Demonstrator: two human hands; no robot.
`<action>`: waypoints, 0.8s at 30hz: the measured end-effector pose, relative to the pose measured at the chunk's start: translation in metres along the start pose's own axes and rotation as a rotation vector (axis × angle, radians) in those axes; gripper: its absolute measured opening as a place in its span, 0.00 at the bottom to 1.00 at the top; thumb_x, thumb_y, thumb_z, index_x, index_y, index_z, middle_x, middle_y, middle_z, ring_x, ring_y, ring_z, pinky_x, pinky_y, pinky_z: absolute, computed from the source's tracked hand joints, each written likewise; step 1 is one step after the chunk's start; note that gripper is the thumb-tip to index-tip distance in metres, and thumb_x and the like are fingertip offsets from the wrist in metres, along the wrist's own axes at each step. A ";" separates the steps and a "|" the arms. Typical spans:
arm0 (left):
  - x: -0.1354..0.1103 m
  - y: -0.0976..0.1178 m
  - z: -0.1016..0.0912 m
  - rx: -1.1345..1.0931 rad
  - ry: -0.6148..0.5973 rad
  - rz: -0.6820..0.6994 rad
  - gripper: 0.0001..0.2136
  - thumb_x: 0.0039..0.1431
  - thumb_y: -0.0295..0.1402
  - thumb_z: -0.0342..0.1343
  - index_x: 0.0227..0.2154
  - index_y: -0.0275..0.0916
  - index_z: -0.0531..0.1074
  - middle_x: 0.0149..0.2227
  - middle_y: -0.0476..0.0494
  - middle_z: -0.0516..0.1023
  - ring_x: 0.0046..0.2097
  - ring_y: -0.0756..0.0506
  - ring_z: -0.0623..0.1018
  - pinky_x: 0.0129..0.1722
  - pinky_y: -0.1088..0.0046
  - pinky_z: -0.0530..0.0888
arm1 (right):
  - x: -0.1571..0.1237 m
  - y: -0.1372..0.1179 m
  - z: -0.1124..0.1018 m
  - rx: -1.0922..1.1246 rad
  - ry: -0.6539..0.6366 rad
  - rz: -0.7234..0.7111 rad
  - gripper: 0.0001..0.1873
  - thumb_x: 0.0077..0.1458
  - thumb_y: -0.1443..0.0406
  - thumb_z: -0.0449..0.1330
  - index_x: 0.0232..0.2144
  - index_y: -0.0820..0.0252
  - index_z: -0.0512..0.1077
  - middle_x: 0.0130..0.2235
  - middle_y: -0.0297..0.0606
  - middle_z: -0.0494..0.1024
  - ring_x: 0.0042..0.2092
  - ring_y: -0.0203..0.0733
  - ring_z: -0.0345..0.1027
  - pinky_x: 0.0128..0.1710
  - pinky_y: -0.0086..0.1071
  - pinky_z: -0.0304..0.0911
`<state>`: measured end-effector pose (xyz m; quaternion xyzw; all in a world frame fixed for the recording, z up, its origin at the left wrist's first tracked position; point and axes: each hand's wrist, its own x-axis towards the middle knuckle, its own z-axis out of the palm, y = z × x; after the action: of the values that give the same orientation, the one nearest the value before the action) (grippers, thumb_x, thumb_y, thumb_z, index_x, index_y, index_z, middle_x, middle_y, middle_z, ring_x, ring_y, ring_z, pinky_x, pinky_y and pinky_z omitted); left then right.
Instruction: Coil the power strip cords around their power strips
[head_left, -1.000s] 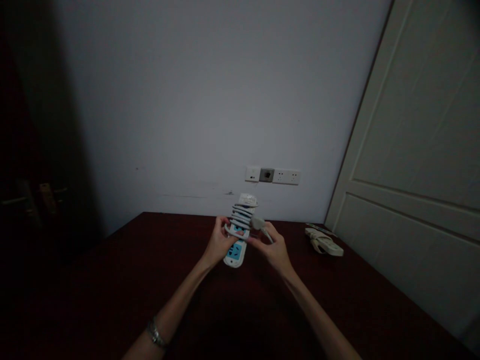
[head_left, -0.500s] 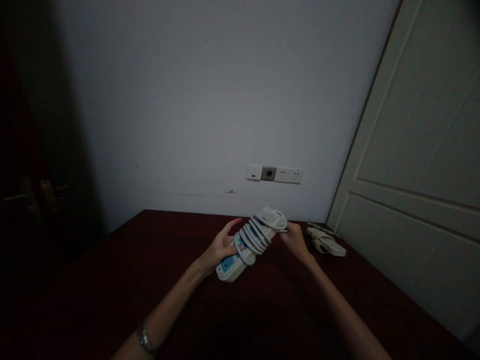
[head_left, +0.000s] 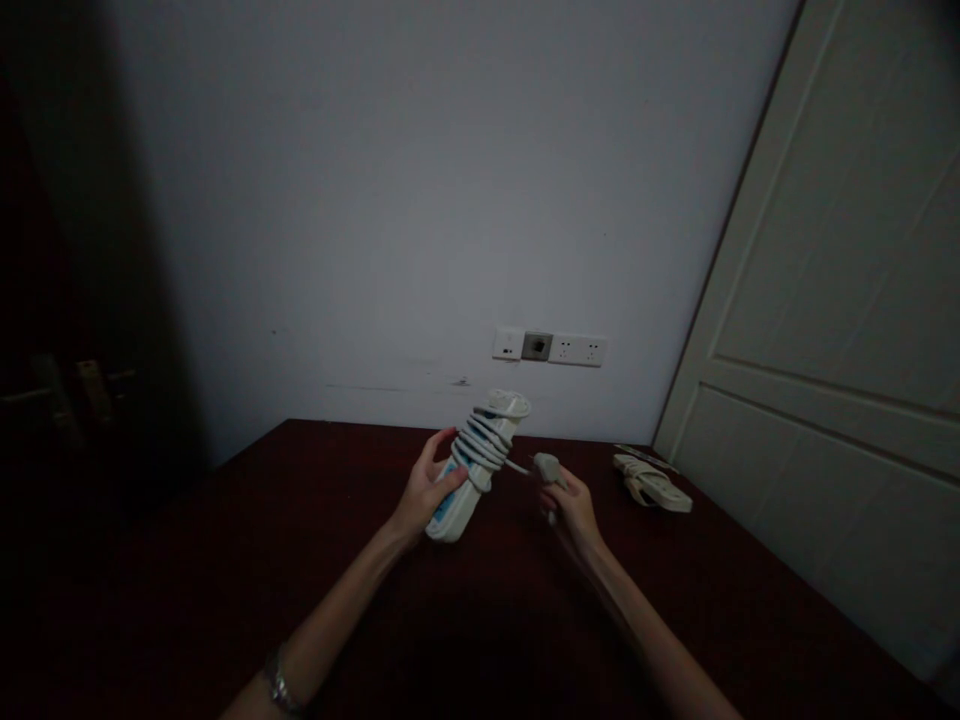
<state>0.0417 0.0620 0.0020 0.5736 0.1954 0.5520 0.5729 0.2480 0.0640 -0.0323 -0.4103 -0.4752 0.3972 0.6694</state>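
A white power strip (head_left: pixel 459 515) with blue socket faces is tilted up above the dark red table, its cord (head_left: pixel 482 440) wound round it in several turns. My left hand (head_left: pixel 424 492) grips its lower part, thumb across the front. To the right, my right hand (head_left: pixel 574 505) is closed on the plug (head_left: pixel 548 468) at the cord's end. A short stretch of cord runs from the windings to that hand. Some of the right fingers are hard to make out in the dim light.
A second cord-wrapped power strip (head_left: pixel 652 485) lies on the table (head_left: pixel 337 560) at the right, with a thin flat object (head_left: pixel 645 458) behind it. Wall sockets (head_left: pixel 577 350) are set above the table's back edge. A pale panelled door (head_left: pixel 825 430) stands at the right.
My right hand has pulled away from the strip's upper end, and the plug now shows in its fingers. The strip has moved slightly left and tilted more upright in my left hand.
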 end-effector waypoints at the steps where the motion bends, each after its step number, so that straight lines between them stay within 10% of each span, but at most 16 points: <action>1: 0.001 -0.002 0.000 0.044 0.039 -0.001 0.35 0.46 0.40 0.61 0.54 0.37 0.50 0.38 0.39 0.75 0.38 0.44 0.76 0.38 0.69 0.69 | -0.010 -0.001 0.006 0.048 0.003 0.024 0.10 0.39 0.63 0.61 0.28 0.60 0.72 0.17 0.27 0.65 0.16 0.28 0.50 0.14 0.24 0.47; 7: -0.002 -0.013 0.011 0.257 0.216 0.077 0.32 0.45 0.38 0.62 0.50 0.39 0.52 0.36 0.43 0.75 0.37 0.45 0.77 0.39 0.68 0.70 | -0.035 -0.011 0.030 -0.112 -0.172 -0.164 0.19 0.37 0.64 0.67 0.36 0.58 0.73 0.34 0.38 0.76 0.31 0.40 0.69 0.31 0.31 0.65; 18: -0.015 -0.008 0.021 0.309 0.214 0.156 0.23 0.49 0.35 0.59 0.44 0.40 0.53 0.41 0.42 0.74 0.43 0.45 0.75 0.43 0.68 0.69 | -0.017 -0.005 0.021 -0.380 -0.021 -0.315 0.10 0.44 0.59 0.62 0.21 0.59 0.70 0.21 0.34 0.72 0.23 0.37 0.63 0.23 0.29 0.58; 24: -0.002 0.000 -0.007 0.151 0.288 0.063 0.24 0.44 0.38 0.62 0.38 0.41 0.53 0.29 0.50 0.75 0.28 0.49 0.75 0.28 0.76 0.68 | -0.026 -0.024 -0.003 -0.456 -0.346 -0.244 0.09 0.50 0.63 0.54 0.28 0.60 0.73 0.28 0.37 0.75 0.30 0.40 0.66 0.30 0.30 0.59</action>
<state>0.0352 0.0631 -0.0011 0.5360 0.2985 0.6298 0.4765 0.2482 0.0314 -0.0181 -0.4163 -0.7048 0.2611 0.5117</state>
